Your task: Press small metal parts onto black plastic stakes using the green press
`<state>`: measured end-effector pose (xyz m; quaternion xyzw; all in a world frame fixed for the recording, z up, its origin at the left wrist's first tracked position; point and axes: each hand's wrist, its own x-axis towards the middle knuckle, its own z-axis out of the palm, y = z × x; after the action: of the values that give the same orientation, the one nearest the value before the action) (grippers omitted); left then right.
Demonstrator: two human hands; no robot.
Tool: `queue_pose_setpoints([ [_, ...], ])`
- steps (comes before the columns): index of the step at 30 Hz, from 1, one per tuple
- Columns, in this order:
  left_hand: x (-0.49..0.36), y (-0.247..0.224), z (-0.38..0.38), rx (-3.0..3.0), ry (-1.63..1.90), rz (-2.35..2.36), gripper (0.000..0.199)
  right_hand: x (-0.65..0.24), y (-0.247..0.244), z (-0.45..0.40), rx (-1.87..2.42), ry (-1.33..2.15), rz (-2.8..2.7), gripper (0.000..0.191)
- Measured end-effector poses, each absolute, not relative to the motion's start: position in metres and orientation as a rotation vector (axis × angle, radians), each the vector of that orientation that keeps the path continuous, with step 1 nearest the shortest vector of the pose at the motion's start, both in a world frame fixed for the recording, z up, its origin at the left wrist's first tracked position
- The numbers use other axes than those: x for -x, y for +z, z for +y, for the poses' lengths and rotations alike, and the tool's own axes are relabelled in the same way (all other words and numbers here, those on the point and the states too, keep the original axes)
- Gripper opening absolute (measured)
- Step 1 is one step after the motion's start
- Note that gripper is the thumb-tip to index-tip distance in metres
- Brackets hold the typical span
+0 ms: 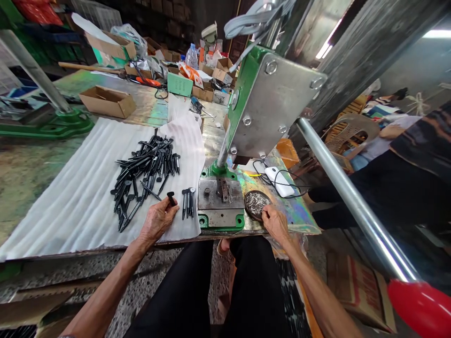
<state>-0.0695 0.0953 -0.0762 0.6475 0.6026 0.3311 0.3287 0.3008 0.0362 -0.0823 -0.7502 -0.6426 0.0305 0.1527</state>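
Head view: left hand (157,221) pinches a black plastic stake (171,198), a heap of stakes (146,173) just beyond; right hand (276,224) rests curled on a round dark tin (258,205), a steel die plate (221,199) between the hands.

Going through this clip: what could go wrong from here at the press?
The right hand rests on a round dark dish of shiny small pieces near the bench edge; a nudge might spill it. The press's steel die plate sits between the hands, so one might get pinched. The black stake in the left hand could drop into the loose pile.
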Motion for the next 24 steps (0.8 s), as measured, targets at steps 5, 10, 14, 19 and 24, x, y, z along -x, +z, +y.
queue_pose_setpoints([
  [5, 0.07, -0.078, 0.093, -1.655, 0.884, 1.601, 0.023, -0.308, -0.086, 0.035, 2.046, 0.235, -1.697, 0.021],
  [10, 0.07, -0.084, 0.092, -1.39, 0.986, 1.515, 0.026, -0.308, -0.083, 0.033, 1.95, 0.407, -1.524, 0.019],
  [14, 0.064, -0.066, 0.083, -1.143, 1.153, 1.424, 0.032, -0.301, -0.073, 0.027, 1.847, 0.54, -1.403, 0.018],
  [19, 0.04, -0.025, 0.055, -0.938, 1.219, 1.208, 0.035, -0.276, -0.055, 0.012, 1.71, 0.748, -1.254, 0.016],
  [24, 0.004, 0.002, 0.025, -0.721, 1.104, 0.927, 0.031, -0.234, -0.023, -0.006, 1.535, 0.953, -1.198, 0.019],
])
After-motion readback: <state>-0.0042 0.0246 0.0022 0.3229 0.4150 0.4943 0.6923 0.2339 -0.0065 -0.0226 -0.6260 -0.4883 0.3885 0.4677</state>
